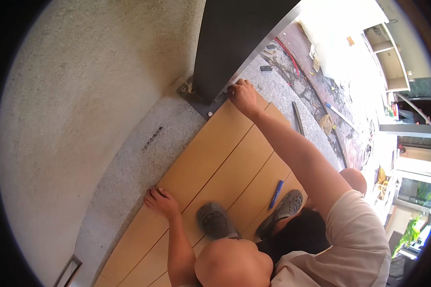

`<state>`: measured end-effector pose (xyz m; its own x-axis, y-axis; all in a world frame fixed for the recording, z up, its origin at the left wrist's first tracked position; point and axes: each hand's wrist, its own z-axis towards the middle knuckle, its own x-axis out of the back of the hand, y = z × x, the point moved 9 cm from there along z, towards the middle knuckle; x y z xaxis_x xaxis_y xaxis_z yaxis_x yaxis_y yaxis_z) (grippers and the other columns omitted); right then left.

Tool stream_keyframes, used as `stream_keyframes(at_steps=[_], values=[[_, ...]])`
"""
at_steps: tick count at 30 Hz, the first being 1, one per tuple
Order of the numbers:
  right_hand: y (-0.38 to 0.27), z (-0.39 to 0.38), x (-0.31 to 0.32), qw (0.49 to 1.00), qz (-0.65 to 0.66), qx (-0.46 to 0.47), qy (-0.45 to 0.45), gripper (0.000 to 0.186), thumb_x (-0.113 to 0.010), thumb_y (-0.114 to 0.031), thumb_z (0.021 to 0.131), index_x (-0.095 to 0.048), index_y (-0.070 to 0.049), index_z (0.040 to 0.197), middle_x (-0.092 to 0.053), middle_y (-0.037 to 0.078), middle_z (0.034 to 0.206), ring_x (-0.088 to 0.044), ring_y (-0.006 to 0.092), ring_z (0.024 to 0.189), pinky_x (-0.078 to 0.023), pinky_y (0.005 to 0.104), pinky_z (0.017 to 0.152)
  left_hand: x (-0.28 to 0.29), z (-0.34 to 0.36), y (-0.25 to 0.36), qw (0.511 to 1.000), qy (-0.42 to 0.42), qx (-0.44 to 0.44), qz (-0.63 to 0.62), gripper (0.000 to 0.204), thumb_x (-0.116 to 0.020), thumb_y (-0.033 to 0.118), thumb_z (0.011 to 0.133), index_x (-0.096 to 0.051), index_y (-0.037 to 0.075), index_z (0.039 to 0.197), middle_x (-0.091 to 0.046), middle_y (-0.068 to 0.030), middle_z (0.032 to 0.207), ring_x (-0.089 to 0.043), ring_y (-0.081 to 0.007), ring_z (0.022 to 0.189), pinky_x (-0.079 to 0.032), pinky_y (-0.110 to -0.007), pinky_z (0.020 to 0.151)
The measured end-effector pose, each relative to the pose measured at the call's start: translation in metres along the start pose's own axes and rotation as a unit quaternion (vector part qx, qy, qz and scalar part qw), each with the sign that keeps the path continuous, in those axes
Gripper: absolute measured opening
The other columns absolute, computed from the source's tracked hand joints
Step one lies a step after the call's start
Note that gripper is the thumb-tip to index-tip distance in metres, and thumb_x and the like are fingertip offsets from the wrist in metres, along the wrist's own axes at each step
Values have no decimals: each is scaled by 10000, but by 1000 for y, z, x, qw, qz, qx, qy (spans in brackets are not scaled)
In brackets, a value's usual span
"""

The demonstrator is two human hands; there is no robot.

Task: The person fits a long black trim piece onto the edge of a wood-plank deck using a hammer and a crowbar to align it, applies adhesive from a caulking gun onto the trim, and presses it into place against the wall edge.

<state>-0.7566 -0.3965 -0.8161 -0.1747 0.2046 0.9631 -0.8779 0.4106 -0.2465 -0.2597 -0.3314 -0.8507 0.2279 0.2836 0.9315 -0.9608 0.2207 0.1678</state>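
Against the left fingers (153, 194) lies 1 plank (192, 162) (tan).

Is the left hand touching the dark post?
Apart. The head view shows a stretch of board between the left hand and the dark post.

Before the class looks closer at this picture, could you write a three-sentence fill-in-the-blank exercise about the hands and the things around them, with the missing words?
1. Of the left hand and the right hand, the ___ one is nearer the dark post.
2. The marker lying on the tan planks is coloured ___.
3. The grey clogs in view number ___.

Missing words: right; blue; two.
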Motion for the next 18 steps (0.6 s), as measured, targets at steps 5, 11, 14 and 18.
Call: stream_keyframes(at_steps=[5, 11, 14, 18], values=[[8, 11, -32, 994, -94, -63, -9, 158, -636, -178, 823, -775, -144, 888, -672, 113, 1001, -588, 353, 1039, -462, 442, 902, -2, -1, -4, 1000, -2, 24, -3, 218, -527, 231, 1005, -575, 43, 1105, -585, -168, 1165, -547, -407, 1089, -416, -572, 1020], [19, 16, -53, 996, -78, -32, -9, 164, -626, -163, 818, -743, -50, 835, -684, 176, 960, -606, 386, 984, -479, 467, 881, 0, -2, -9, 999, 8, 32, -2, 235, -541, 232, 999, -588, 43, 1130, -586, -169, 1178, -547, -411, 1103, -415, -571, 1040], [25, 19, -51, 999, -45, 12, -10, 174, -648, -174, 814, -728, -19, 812, -675, 210, 903, -610, 403, 945, -486, 471, 866, -1, 0, -2, 999, 6, 37, -4, 237, -542, 234, 1001, -590, 43, 1134, -586, -170, 1175, -548, -407, 1101, -417, -573, 1039], [10, 6, -36, 998, -18, 60, 16, 147, -636, -161, 864, -715, -37, 868, -645, 195, 954, -596, 402, 951, -493, 485, 857, 2, 0, -5, 1000, 13, 23, 2, 239, -531, 242, 1011, -589, 50, 1141, -582, -167, 1158, -550, -401, 1089, -417, -575, 1042]])
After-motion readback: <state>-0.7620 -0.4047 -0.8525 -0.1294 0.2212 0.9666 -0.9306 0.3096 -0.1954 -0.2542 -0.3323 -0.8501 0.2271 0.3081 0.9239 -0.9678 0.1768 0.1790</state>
